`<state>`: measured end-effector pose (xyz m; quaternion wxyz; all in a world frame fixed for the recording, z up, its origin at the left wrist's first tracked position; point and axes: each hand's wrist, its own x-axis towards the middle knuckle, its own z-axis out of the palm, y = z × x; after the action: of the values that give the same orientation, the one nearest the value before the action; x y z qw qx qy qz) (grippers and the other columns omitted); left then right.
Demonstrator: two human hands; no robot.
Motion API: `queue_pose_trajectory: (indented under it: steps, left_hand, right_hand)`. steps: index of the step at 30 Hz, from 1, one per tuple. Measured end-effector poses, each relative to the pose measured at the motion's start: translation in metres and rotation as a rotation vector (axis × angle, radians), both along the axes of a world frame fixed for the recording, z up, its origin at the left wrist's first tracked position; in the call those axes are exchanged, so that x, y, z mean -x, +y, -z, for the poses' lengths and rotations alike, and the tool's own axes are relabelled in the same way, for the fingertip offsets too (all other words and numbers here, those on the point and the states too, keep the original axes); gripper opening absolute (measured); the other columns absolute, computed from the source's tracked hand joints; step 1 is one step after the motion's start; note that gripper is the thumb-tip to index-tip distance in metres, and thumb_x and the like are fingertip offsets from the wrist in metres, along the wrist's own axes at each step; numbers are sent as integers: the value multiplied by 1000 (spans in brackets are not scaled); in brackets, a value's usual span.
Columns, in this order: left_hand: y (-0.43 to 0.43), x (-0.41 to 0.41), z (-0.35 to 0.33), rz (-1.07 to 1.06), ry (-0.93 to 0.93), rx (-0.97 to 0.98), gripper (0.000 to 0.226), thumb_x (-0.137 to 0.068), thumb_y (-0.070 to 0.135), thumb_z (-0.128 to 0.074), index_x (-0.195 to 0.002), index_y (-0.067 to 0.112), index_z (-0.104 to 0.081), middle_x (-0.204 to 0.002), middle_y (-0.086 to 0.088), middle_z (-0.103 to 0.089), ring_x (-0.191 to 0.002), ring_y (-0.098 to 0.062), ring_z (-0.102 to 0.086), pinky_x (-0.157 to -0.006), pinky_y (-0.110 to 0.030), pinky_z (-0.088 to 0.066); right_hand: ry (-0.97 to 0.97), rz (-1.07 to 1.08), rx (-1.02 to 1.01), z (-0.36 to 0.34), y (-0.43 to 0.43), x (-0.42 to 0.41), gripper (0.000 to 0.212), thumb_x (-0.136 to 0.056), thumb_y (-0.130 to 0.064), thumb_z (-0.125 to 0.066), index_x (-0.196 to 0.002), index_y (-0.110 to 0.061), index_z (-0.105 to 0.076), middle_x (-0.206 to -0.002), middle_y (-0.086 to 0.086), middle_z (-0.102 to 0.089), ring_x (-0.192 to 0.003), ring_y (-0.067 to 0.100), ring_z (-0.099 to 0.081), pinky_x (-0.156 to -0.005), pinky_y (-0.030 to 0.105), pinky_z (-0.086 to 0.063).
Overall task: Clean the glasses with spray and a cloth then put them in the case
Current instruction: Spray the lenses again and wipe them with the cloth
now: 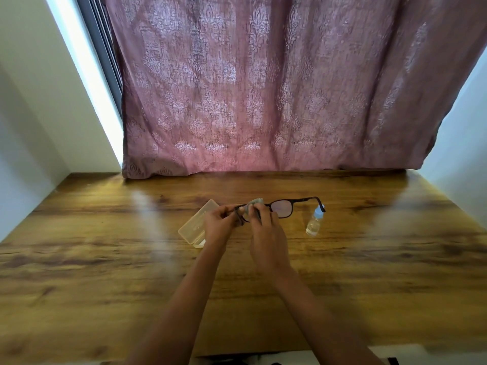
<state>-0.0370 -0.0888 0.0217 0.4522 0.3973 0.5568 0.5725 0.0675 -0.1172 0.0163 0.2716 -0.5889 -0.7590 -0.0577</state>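
Left of the glasses (274, 209), flat on the table (105, 246): case (196, 225), pale and translucent, lid apparently down, long side angled toward the hands. Parked close, likely so the last step needs only a short reach.

Next, just right of the case: left hand (220, 225), fingers closed around the left end of the frame near the hinge, folded temple hanging down beside the knuckles. Steadying grip, by the look of it, bracing the frame while the other side gets rubbed.

Touching the left lens: cloth (254, 206), grey-green, bunched, one corner poking up above the frame. Pinched there by the right hand (264, 226), thumb and fingers shut on the fabric with the lens sandwiched between. Wiping in progress, judged from that hold.

Further right on the glasses: right lens uncovered, faint pink sheen, other temple stretched out toward the bottle (315, 221). Whole frame held up off the wood, level, lenses facing away.

Right of the glasses, well clear of both hands: spray bottle upright, blue cap, clear liquid inside. Out of the wiping path, yet near enough for another squirt.

Second lens and casing not yet done.
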Motion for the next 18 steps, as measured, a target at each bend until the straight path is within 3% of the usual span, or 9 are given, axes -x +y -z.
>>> queue_pose_trajectory:
  steps: [3, 8, 12, 16, 18]
  left_hand:
    - [0, 1, 0, -24, 4, 7, 5, -83, 5, -66, -80, 2, -67, -66, -3, -62, -59, -5, -57, -48, -8, -44]
    - [1, 1, 4, -37, 17, 16, 10, -83, 12, -67, -75, 5, -67, -63, -2, -60, -52, 1, -54, -47, -8, -44]
    - [3, 1, 5, -27, 0, 26, 15, -83, 13, -68, -86, -1, -69, -67, -4, -62, -58, -4, -57, -48, -7, -44]
    - [4, 1, 4, -22, 12, 42, 16, -84, 6, -64, -96, -4, -69, -71, -6, -64, -50, 5, -59, -48, -7, -46]
    - [4, 2, 5, -29, 21, 49, 15, -85, 1, -61, -97, -4, -68, -73, -6, -64, -50, 6, -60, -49, -7, -46]
  right_hand:
    - [7, -48, -1, 6, -3, 3, 64, -58, 7, -75, -119, -3, -58, -121, 11, -58, -106, 29, -60, -68, 31, -58]
    - [-2, -43, 10, 18, -13, 0, 60, -58, 5, -75, -116, -5, -62, -117, 9, -62, -100, 26, -62, -67, 29, -57]
    - [54, 16, 14, 14, -12, -1, 58, -63, 3, -75, -117, -6, -59, -119, 9, -59, -98, 23, -60, -68, 28, -55]
    - [80, 4, 15, 9, 0, 4, 64, -65, 6, -69, -126, -5, -51, -126, 9, -51, -105, 20, -47, -64, 26, -54]
    - [93, -30, 24, 11, 0, 8, 65, -65, 9, -70, -126, -4, -51, -127, 10, -51, -107, 23, -49, -64, 27, -57]
